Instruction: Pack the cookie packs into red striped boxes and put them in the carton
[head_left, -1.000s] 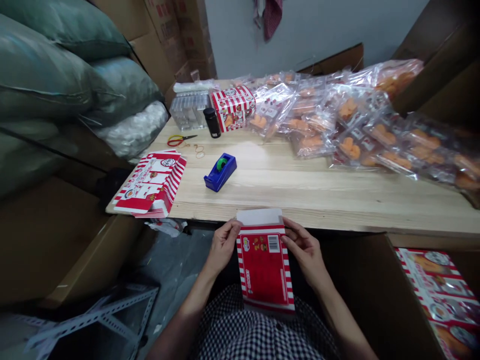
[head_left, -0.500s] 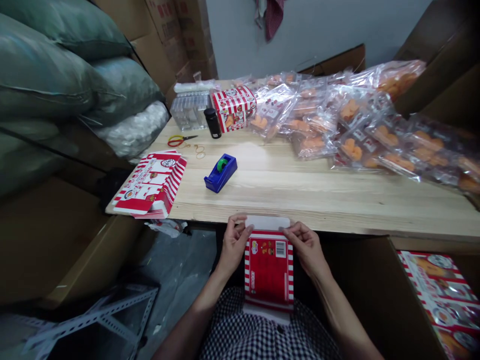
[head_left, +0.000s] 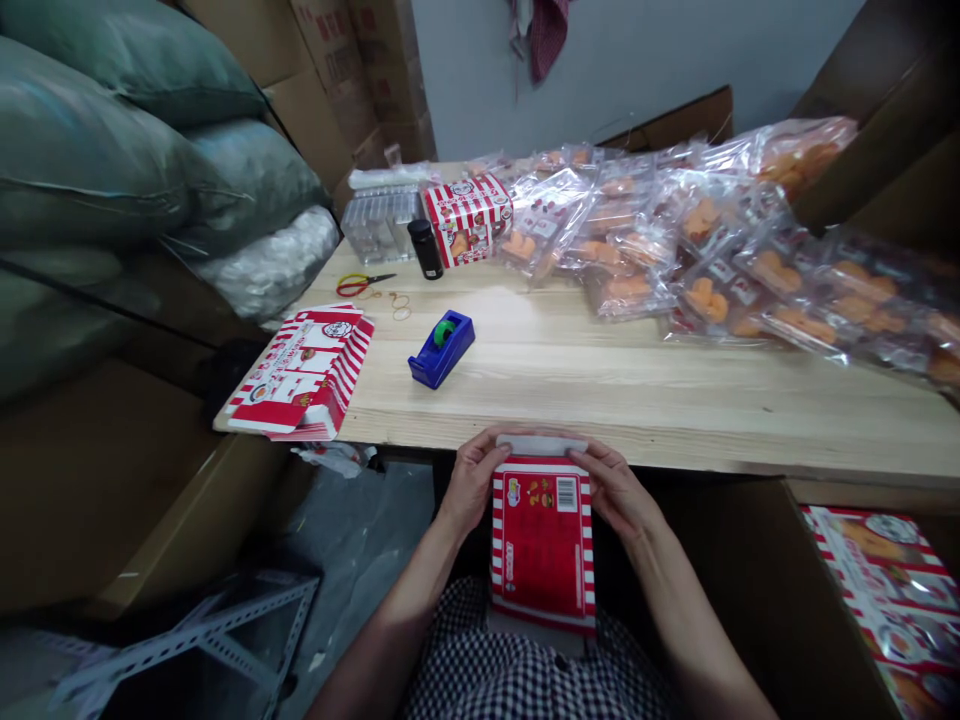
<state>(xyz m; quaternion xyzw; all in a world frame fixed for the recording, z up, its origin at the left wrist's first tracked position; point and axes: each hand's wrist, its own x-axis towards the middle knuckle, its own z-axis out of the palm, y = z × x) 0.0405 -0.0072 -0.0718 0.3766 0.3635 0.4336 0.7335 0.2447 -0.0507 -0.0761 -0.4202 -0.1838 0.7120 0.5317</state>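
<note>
A red-and-white printed cardboard box is held up in front of my lap, its barcode side facing me. My left hand pinches its upper left corner with the thumb on the near face. At the opposite corner my right hand grips the box the same way. Between the thumbs a white end flap stands at the top, with fingers behind it. Another pale flap shows at the bottom. The box is just in front of the table's near edge.
On the wooden table are a blue tape dispenser, scissors, a black bottle, an upright printed box and a stack of flat cartons. Clear bags with orange pieces heap at the right. A carton holds printed packs.
Both hands have curled further around the top of the box, fingers reaching behind the white flap, which now looks shorter and tilted. The box has shifted slightly right.
</note>
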